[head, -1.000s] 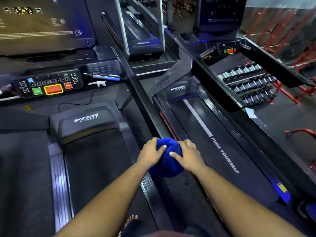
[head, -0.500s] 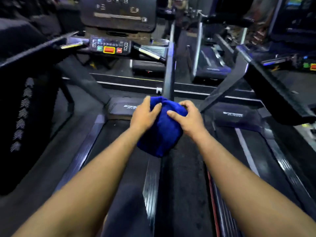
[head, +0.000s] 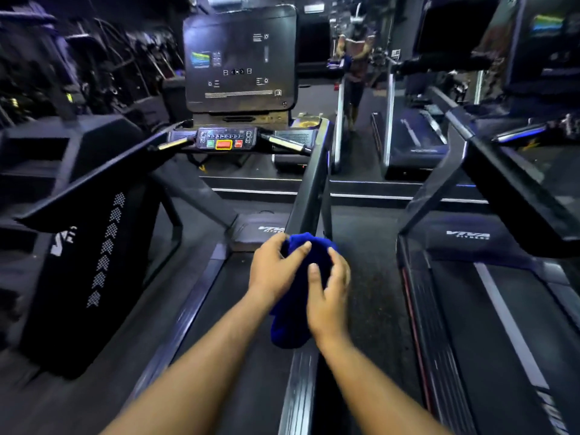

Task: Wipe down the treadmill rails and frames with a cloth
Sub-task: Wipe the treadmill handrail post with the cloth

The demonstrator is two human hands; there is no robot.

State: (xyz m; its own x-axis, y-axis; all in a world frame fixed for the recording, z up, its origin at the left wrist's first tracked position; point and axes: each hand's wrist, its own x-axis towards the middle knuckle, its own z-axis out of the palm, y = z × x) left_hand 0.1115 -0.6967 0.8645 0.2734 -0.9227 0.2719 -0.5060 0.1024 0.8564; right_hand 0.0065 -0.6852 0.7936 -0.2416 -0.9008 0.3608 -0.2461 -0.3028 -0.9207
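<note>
A bunched blue cloth [head: 298, 309] hangs between both hands over the treadmill's right side rail [head: 299, 387]. My left hand [head: 276, 271] grips its upper left part with curled fingers. My right hand [head: 329, 296] holds its right side, fingers curled over the fabric. Just beyond the cloth the dark right handrail [head: 312, 183] slopes up to the console [head: 224, 141]. The running belt [head: 251, 356] lies below my left forearm.
A black left handrail panel [head: 91, 246] with white arrows stands on the left. A second treadmill [head: 489, 309] lies to the right, its handrail [head: 518, 196] at the upper right. A mirror ahead shows a person's reflection [head: 356, 64].
The view has swung up and left from the neighbouring treadmill to this one's console. Both hands kept hold of the cloth, and the right hand has shifted lower along it.
</note>
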